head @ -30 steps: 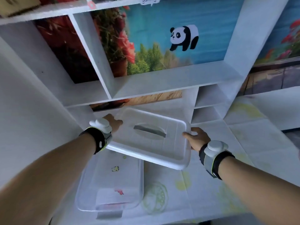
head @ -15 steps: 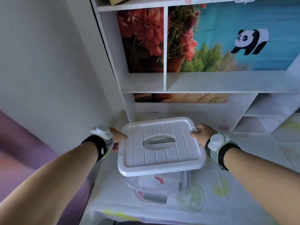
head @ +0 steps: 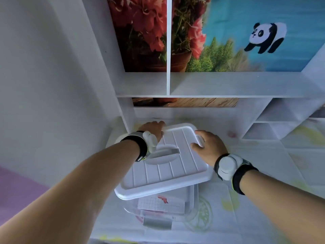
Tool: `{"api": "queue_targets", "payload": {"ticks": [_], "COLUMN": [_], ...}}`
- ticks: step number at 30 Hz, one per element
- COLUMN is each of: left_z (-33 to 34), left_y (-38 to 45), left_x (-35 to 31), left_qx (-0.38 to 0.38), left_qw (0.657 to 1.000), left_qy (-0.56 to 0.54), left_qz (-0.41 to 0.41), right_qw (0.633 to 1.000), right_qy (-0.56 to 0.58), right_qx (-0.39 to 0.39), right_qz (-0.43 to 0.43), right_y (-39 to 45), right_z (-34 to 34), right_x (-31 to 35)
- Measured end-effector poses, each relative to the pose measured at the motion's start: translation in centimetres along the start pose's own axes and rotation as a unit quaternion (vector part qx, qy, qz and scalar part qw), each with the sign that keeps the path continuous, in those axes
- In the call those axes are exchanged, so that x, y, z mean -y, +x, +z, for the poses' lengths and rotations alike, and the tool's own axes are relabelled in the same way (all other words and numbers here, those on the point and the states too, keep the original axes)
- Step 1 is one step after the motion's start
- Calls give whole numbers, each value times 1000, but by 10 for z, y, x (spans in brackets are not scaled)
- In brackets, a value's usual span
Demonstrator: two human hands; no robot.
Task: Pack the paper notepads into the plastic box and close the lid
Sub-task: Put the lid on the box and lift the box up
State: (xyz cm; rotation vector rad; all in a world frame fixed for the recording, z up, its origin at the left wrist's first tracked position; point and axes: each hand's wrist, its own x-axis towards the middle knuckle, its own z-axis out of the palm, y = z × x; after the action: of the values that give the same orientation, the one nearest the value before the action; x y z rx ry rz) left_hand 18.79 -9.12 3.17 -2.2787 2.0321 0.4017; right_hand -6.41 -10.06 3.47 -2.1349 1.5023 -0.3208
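A white ribbed lid [head: 168, 169] with a recessed handle lies on top of the clear plastic box [head: 190, 201], tilted and skewed so the box's near side shows beneath it. Through that clear wall I see a paper notepad [head: 158, 203] with a grid and a small red mark. My left hand [head: 153, 128] grips the lid's far left corner. My right hand [head: 209, 147] presses on the lid's far right edge, fingers curled over the rim. Both wrists wear black bands with white devices.
The box stands on a white table cover printed with pale citrus slices [head: 200, 215]. A white shelf unit [head: 211, 85] rises just behind, backed by a flower and panda picture. A grey wall [head: 52, 85] stands to the left, small cubbies [head: 274, 127] to the right.
The lid has come down from the air onto the box. Both hands have shifted from its sides to its far corners, and the view has swung left.
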Motion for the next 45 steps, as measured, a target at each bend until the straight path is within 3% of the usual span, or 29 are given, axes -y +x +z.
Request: {"api": "queue_targets", "payload": {"ticks": [5, 9, 14, 21, 29, 32, 35, 37, 41, 45], "left_z": [-10, -20, -17, 5, 26, 31, 20, 10, -6, -16], "left_y": [9, -4, -36, -86, -86, -81, -66, -47, -3, 35], "left_x": [10, 25, 44, 30, 32, 32, 33, 26, -6, -41], "left_qx": [18, 34, 33, 35, 85, 48, 78, 82, 89, 83], "left_qw": [999, 997, 992, 985, 962, 957, 971, 980, 991, 993], "left_qy": [40, 57, 55, 51, -108, -168, -117, -81, -29, -26], "left_qz": [14, -47, -113, -161, -237, -232, -191, -160, -91, -84], "right_qw": [999, 993, 988, 995, 993, 983, 930, 906, 884, 874], "right_qy": [7, 38, 100, 22, 35, 99, 271, 326, 339, 325], "right_qx": [-17, -90, -30, 46, 56, 79, 110, 93, 71, 79], "right_qz": [35, 65, 111, 83, 97, 135, 224, 253, 313, 351], "right_y": [-6, 3, 15, 17, 19, 16, 3, -7, -19, -25], "right_z": [-6, -10, 8, 31, 40, 33, 23, 22, 12, -9], "right_x": [-10, -13, 1, 5, 7, 7, -3, -16, -40, -56]}}
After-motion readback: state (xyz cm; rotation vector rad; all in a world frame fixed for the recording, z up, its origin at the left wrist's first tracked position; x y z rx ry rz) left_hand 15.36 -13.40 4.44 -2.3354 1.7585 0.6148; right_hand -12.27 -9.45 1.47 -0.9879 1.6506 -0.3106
